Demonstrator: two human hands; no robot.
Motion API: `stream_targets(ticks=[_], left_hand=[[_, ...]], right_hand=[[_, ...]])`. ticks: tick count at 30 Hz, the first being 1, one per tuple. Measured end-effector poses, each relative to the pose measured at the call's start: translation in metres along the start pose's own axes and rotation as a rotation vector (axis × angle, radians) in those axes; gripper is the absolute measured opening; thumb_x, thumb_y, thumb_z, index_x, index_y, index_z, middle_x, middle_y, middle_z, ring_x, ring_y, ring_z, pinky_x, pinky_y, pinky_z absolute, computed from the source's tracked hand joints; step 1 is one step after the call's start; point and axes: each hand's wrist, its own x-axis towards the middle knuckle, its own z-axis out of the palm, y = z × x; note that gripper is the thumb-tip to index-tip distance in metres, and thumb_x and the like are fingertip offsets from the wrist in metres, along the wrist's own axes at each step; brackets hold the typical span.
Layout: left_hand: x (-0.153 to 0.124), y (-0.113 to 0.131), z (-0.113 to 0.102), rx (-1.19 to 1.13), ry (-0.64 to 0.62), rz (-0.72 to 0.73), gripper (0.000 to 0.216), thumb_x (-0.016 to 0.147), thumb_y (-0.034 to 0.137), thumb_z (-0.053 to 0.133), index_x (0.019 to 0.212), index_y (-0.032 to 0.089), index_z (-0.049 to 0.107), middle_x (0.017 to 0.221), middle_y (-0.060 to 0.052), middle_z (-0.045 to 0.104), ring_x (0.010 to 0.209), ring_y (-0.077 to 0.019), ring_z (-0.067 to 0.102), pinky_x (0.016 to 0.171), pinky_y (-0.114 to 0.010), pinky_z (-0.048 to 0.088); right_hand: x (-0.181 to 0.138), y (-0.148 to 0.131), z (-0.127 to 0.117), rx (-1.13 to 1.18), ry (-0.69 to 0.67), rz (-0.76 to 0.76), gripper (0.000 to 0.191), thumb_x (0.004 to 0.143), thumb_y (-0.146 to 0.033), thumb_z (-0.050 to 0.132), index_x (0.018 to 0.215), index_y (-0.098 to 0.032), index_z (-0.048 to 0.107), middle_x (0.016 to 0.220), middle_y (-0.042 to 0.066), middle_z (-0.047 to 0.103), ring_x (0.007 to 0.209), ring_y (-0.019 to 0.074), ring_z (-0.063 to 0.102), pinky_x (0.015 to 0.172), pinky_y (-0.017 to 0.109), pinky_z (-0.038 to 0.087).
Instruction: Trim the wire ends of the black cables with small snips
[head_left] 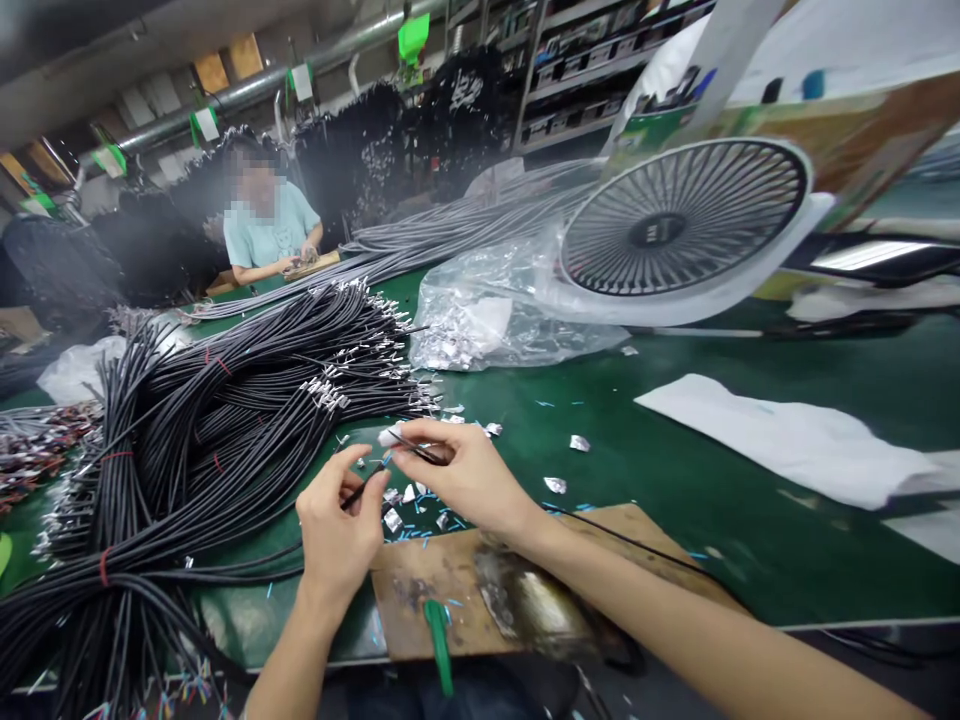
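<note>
My left hand (pixel 341 520) pinches a black cable (pixel 364 492) near its end, between thumb and fingers. Small bluish wire ends stick out there, close to the fingertips of my right hand (pixel 465 475). That hand is closed on a thin dark strip (pixel 420 450), whose kind I cannot make out. Something white (pixel 390 436) sits at its index fingertip. Below the hands lie foil scraps (pixel 393 519) and blue wire clippings (pixel 442 530) on the green table (pixel 570 400). A large heap of black cables (pixel 247 400) with bared ends lies to the left.
A brown board (pixel 420 590) with a green-handled part (pixel 438 640) lies at the front edge. A round fan (pixel 675 220) and clear plastic bag (pixel 525 330) stand beyond. White sheets (pixel 780 430) lie right. Behind the table sits a person (pixel 270 225) near grey cables (pixel 450 220).
</note>
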Motion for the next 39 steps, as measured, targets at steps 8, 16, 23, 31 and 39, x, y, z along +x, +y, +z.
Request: stream_targets(ticks=[8,16,23,31,39], left_hand=[[-0.002,-0.004,0.003,0.125,0.011,0.172,0.021,0.087,0.019,0.049,0.094,0.017,0.069,0.069,-0.002,0.062,0.059,-0.0112,0.056,0.056,-0.021,0.043],[-0.003,-0.005,0.005,0.121,-0.026,0.103,0.021,0.081,0.012,0.051,0.086,0.018,0.070,0.065,0.000,0.060,0.055,-0.0104,0.054,0.053,-0.020,0.042],[0.005,-0.002,-0.005,-0.229,0.070,-0.158,0.017,0.079,0.030,0.062,0.083,0.018,0.072,0.068,-0.001,0.063,0.060,-0.0115,0.059,0.051,-0.020,0.044],[0.000,0.000,-0.014,-0.127,0.234,-0.096,0.019,0.077,0.035,0.065,0.084,0.019,0.073,0.065,0.000,0.061,0.052,-0.0089,0.053,0.043,-0.019,0.037],[-0.001,0.000,-0.014,-0.078,0.257,0.056,0.012,0.078,0.027,0.065,0.083,0.019,0.072,0.064,0.001,0.059,0.052,-0.0083,0.051,0.045,-0.019,0.039]], right_hand=[[-0.005,0.001,0.000,-0.137,0.021,-0.169,0.017,0.069,-0.017,0.055,0.074,-0.015,0.071,0.072,0.005,0.072,0.058,0.0153,0.064,0.053,0.024,0.053],[-0.017,0.003,-0.003,-0.691,-0.015,-0.851,0.033,0.076,-0.001,0.039,0.088,-0.012,0.068,0.067,0.005,0.068,0.054,0.0126,0.062,0.043,0.020,0.041],[-0.018,-0.011,-0.003,-0.342,-0.031,-0.623,0.026,0.088,-0.013,0.040,0.100,-0.013,0.063,0.074,0.005,0.067,0.067,0.0121,0.062,0.061,0.022,0.050],[-0.007,-0.017,-0.001,-0.309,-0.148,-0.069,0.032,0.089,-0.027,0.044,0.112,-0.013,0.061,0.075,0.005,0.065,0.068,0.0165,0.060,0.062,0.028,0.046],[-0.011,-0.020,0.001,-0.247,-0.218,-0.203,0.026,0.086,-0.022,0.045,0.087,-0.017,0.070,0.092,0.005,0.073,0.081,0.0178,0.066,0.072,0.029,0.049]])
